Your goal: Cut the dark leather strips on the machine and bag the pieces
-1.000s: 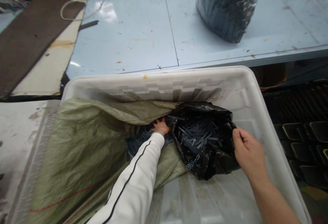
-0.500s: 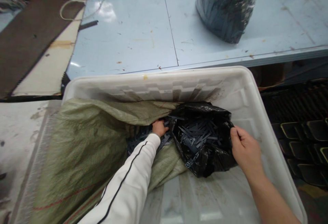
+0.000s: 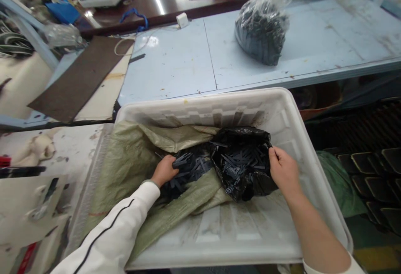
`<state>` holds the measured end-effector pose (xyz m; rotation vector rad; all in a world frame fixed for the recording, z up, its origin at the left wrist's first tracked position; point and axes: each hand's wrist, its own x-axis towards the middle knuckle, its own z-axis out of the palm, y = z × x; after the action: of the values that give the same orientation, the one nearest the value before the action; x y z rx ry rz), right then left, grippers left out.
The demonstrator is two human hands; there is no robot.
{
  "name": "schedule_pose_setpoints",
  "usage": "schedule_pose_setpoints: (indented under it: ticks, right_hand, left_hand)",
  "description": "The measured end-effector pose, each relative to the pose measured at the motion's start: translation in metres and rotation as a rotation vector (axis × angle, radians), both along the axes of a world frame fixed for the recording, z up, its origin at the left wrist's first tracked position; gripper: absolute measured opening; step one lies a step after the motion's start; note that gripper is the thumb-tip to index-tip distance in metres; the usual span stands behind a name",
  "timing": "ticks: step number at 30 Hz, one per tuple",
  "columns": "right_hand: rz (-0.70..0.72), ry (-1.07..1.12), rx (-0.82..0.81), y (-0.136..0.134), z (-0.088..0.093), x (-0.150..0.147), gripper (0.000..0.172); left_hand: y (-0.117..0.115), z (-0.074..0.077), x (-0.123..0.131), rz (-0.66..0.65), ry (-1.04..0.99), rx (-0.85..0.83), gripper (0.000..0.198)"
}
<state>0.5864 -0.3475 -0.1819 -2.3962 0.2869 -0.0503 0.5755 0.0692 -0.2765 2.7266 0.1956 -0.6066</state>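
A green woven sack (image 3: 131, 148) lies with its mouth spread inside a white plastic tub (image 3: 194, 103). Dark flat strips (image 3: 199, 167) fill the sack's mouth. Over them, my left hand (image 3: 165, 170) is closed around a small bunch of the strips, whose ends stick out past the fingers. To the right, a black plastic bag (image 3: 246, 188) stands open and holds more dark strips (image 3: 242, 159). My right hand (image 3: 284, 169) pinches the right edge of this bag's mouth between thumb and fingers.
Behind the tub runs a light blue table (image 3: 175, 65) with a clear bag of dark pieces (image 3: 263, 36) on it. A sewing machine (image 3: 34, 219) stands at left. Dark stacked crates (image 3: 369, 173) and a green bag (image 3: 338, 182) are at right.
My left hand has moved left, away from the black bag, and now holds strips. My right hand still grips the bag's edge. The view has shifted, showing more of the left side.
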Motion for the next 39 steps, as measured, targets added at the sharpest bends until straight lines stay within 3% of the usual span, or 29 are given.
schedule_pose_setpoints:
  ticks: [3,6,10,13,15,16,20,23,25,27,30,32,34,36,39]
  right_hand:
    - [0.017,-0.014,0.032,-0.001,0.001,-0.001,0.055]
    - [0.026,-0.019,0.059,-0.002,0.002,-0.001,0.054]
    - [0.037,-0.020,0.083,-0.002,0.003,-0.002,0.051]
    - [0.045,-0.021,0.091,-0.001,0.004,-0.002,0.050]
    - [0.057,-0.025,0.104,0.000,0.005,-0.002,0.050]
    - [0.059,-0.028,0.109,0.000,0.005,-0.002,0.050]
    - [0.049,-0.016,0.076,-0.002,0.002,-0.002,0.051]
    - [0.037,0.003,0.005,-0.005,0.000,-0.002,0.052]
    - [0.021,0.007,-0.030,-0.007,-0.001,-0.001,0.053]
    - [0.017,0.011,-0.047,-0.009,0.000,-0.001,0.055]
    - [0.017,0.010,-0.066,-0.009,0.003,-0.002,0.056]
    - [0.017,0.018,-0.085,-0.008,0.004,-0.002,0.056]
    - [0.017,0.035,-0.108,-0.006,0.006,-0.003,0.055]
    - [0.015,0.047,-0.130,-0.005,0.005,-0.004,0.053]
    - [0.019,0.053,-0.157,-0.004,0.003,-0.004,0.050]
  left_hand:
    - [-0.009,0.034,-0.011,-0.085,-0.029,0.012,0.010]
    - [-0.035,0.059,-0.010,-0.228,-0.107,0.022,0.009]
    - [-0.092,0.076,0.021,-0.398,-0.108,-0.038,0.013]
    - [-0.152,0.068,0.055,-0.581,-0.051,-0.091,0.021]
    - [-0.201,0.052,0.070,-0.835,-0.040,-0.165,0.020]
    - [-0.228,0.043,0.073,-0.894,-0.027,-0.198,0.019]
    - [-0.322,0.005,0.063,-0.964,-0.049,-0.301,0.033]
    - [-0.344,-0.012,0.050,-0.983,-0.100,-0.361,0.043]
    - [-0.327,-0.016,0.046,-0.963,-0.151,-0.405,0.041]
    - [-0.286,-0.019,0.044,-0.864,-0.196,-0.448,0.039]
    - [-0.197,-0.025,0.037,-0.507,-0.107,-0.299,0.035]
    - [-0.134,-0.034,0.025,-0.203,-0.006,-0.096,0.035]
    - [-0.077,-0.045,0.008,0.003,0.109,0.066,0.038]
    - [-0.035,-0.058,-0.010,0.206,0.226,0.213,0.066]
    - [-0.006,-0.082,-0.027,0.392,0.363,0.294,0.098]
